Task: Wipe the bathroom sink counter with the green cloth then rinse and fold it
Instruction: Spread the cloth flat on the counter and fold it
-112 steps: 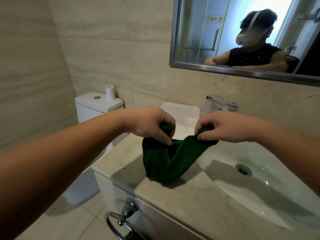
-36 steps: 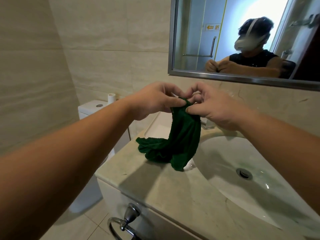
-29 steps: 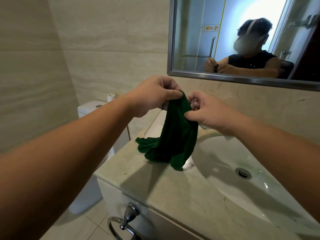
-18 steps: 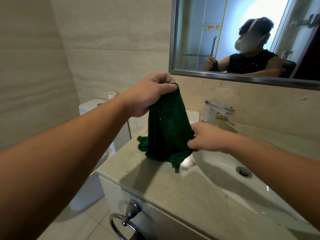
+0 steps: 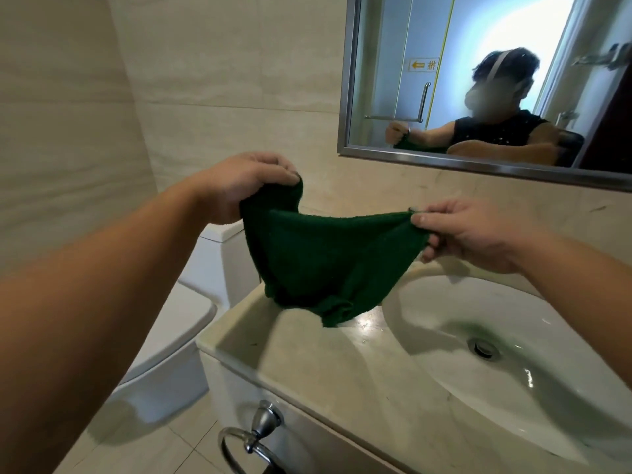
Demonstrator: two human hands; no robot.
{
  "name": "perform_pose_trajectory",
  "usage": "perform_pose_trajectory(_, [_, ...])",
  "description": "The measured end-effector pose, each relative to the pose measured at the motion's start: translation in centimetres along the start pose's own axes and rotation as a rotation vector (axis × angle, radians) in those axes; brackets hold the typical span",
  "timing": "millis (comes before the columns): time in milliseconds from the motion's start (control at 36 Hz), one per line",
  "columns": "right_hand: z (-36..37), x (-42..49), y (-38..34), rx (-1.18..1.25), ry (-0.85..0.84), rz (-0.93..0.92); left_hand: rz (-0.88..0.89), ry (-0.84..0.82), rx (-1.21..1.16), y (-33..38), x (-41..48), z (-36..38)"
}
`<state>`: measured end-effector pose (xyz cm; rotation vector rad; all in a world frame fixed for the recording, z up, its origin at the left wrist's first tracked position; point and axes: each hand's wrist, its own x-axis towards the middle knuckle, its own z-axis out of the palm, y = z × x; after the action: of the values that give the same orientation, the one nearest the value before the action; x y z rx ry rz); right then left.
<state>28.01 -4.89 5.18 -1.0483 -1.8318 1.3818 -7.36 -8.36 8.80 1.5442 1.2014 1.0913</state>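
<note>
Marble counter [image 5: 342,378], one green cloth [image 5: 328,258] above, stretched between left hand [image 5: 246,186] and right hand [image 5: 468,234], each grip pinching a corner.

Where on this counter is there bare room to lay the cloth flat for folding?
The widest bare patch of counter lies between the front edge and the basin rim, left of the bowl. The strip under the hanging cloth, held by the left hand and right hand, looks wet. Behind the basin it is narrow.

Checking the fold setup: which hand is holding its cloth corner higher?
The left hand: it pinches the green cloth higher, while the right hand grips its corner lower.
</note>
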Motion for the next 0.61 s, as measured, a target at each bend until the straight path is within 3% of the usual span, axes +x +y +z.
perform_pose_trajectory(56, [-0.6,0.4,-0.5,0.023,0.014,-0.015,-0.091,-0.095,0.114,-0.7,-0.1,0.1])
perform_pose_trajectory(139, [-1.0,1.0,-0.9,-0.013,0.106,-0.012,-0.110,-0.056,0.137,-1.5,0.1,0.7])
perform_pose_trajectory(278, [-1.6,2.4,-1.7,0.023,0.328,-0.006,0.059,0.400,0.054,-2.0,2.1,0.3])
perform_pose_trajectory(333, [-2.0,2.8,-2.8,0.071,0.395,-0.061,0.139,0.487,0.002,-1.1,2.6,-0.3])
perform_pose_trajectory(472, [-2.4,2.5,-7.0,0.041,0.443,-0.247,0.324,0.432,-0.182,2.4,2.3,-1.2])
perform_pose_trajectory(611, [-3.4,0.9,-9.3,0.052,0.366,-0.309,0.359,0.370,-0.298,4.5,0.9,-2.2])
